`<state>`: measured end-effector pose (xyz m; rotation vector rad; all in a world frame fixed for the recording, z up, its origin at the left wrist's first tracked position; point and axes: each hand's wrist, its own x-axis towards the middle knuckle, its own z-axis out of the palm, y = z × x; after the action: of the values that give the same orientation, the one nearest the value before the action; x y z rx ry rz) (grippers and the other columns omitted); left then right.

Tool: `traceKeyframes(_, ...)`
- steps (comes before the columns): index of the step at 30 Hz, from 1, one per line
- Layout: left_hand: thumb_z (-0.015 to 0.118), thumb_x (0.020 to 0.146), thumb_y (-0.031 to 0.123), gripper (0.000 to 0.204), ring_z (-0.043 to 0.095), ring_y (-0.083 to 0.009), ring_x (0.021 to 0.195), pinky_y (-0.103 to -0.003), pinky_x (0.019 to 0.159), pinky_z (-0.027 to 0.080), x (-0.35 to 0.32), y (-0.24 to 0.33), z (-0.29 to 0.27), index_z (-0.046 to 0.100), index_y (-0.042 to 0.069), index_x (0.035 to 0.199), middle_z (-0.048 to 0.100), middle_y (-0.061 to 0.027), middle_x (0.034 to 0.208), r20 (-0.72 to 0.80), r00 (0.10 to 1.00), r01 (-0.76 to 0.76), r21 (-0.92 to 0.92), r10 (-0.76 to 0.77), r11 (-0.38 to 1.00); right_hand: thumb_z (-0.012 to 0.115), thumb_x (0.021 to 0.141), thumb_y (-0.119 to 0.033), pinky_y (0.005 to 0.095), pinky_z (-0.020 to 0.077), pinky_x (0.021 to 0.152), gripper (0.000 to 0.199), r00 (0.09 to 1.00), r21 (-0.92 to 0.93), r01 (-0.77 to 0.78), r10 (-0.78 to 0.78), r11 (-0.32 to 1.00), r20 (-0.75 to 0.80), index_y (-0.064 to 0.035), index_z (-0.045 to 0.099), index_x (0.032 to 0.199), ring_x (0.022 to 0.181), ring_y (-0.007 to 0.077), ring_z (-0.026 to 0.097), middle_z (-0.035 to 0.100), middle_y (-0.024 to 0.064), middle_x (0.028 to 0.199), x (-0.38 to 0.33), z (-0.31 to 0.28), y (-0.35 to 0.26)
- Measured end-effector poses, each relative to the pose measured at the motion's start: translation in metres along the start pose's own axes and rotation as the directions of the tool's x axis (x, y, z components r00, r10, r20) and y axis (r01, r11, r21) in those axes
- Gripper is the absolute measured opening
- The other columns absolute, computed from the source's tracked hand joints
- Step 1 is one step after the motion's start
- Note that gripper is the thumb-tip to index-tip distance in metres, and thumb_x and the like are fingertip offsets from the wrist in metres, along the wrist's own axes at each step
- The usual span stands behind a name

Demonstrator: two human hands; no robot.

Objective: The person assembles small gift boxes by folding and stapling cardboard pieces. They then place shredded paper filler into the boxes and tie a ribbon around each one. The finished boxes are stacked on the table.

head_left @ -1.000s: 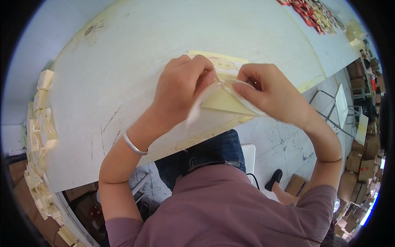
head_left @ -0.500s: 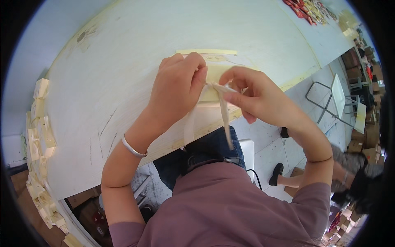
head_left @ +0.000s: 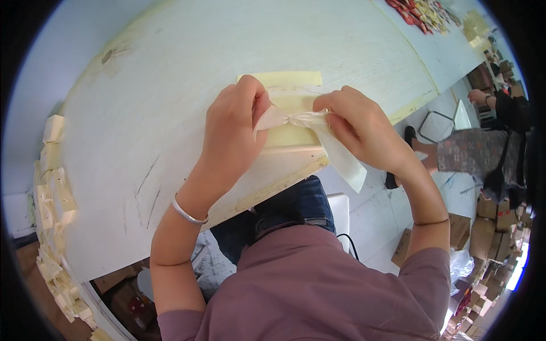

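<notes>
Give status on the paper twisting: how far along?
Done: many small cream folded pieces line the table's left edge. In hand: left hand and right hand pinch a thin white paper strip, twisted mid-length. Left: its free tail hangs untwisted.

Both hands, left (head_left: 230,133) and right (head_left: 361,128), pinch closed, fingertips nearly meeting.

The surface (head_left: 170,85) lay open ahead and left of the hands. Stacked cream blocks (head_left: 54,193) lined its left edge; red packets (head_left: 421,8) crowded the far right corner.
</notes>
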<state>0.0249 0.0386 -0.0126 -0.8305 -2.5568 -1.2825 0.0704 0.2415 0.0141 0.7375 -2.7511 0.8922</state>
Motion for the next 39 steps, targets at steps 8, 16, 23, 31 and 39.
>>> traceKeyframes(8,0.053,0.077,0.000,0.009,0.046,-0.0260,0.059,-0.035,0.059,0.040,-0.004,-0.008,0.000,0.046,0.004,0.080,0.047,-0.0087,0.063,-0.052,0.998,-0.054,-0.184,0.045,0.981,0.055,0.071,0.004,0.0347,0.0408,0.061,0.024,0.997,0.037,-0.052,0.049,0.998,0.063,-0.0043,0.055,0.094,0.070,0.0268,0.049,0.052,0.0092,0.075,0.003,-0.008,0.000)
traceKeyframes(16,0.048,0.079,-0.001,0.006,0.043,-0.0252,0.063,-0.044,0.079,0.043,-0.008,-0.021,0.005,0.045,0.003,0.081,0.042,-0.0064,0.063,-0.113,0.977,-0.209,-0.292,0.183,0.933,0.058,0.070,0.004,0.0333,0.0396,0.058,0.015,0.971,0.017,-0.126,0.126,0.992,-0.203,-0.0019,0.057,0.084,0.066,0.0249,0.048,0.051,0.0091,0.069,-0.007,0.012,0.003)
traceKeyframes(23,0.045,0.087,0.015,0.020,0.048,-0.0231,0.086,-0.041,0.090,0.035,-0.010,-0.020,-0.015,0.045,0.001,0.100,0.050,-0.0107,0.093,-0.072,0.997,0.015,-0.241,-0.034,0.971,0.058,0.080,-0.017,0.0289,0.0440,0.071,0.028,0.863,0.392,-0.360,0.462,0.846,-0.205,0.0000,0.054,0.101,0.085,0.0198,0.052,0.056,0.0102,0.095,0.003,-0.021,-0.003)
traceKeyframes(31,0.054,0.085,0.021,0.046,0.038,-0.0167,0.114,-0.030,0.092,0.035,0.000,-0.004,-0.031,0.038,-0.001,0.123,0.043,-0.0105,0.120,0.597,0.565,0.816,-0.507,-0.569,0.278,0.048,0.087,-0.044,0.0309,0.0386,0.089,0.055,0.417,0.707,-0.704,0.766,-0.068,0.489,-0.0002,0.047,0.120,0.101,0.0155,0.050,0.054,0.0098,0.112,0.007,0.010,0.022)
traceKeyframes(39,0.057,0.083,0.009,0.036,0.045,-0.0181,0.107,-0.031,0.090,0.038,0.009,0.023,-0.085,0.046,0.000,0.117,0.037,-0.0052,0.118,0.097,0.842,0.442,-0.688,-0.531,0.575,0.056,0.083,-0.018,0.0354,0.0320,0.096,0.048,0.754,0.871,-0.172,0.631,0.459,-0.184,-0.0022,0.039,0.125,0.113,0.0223,0.042,0.047,0.0130,0.119,0.110,-0.039,-0.021)
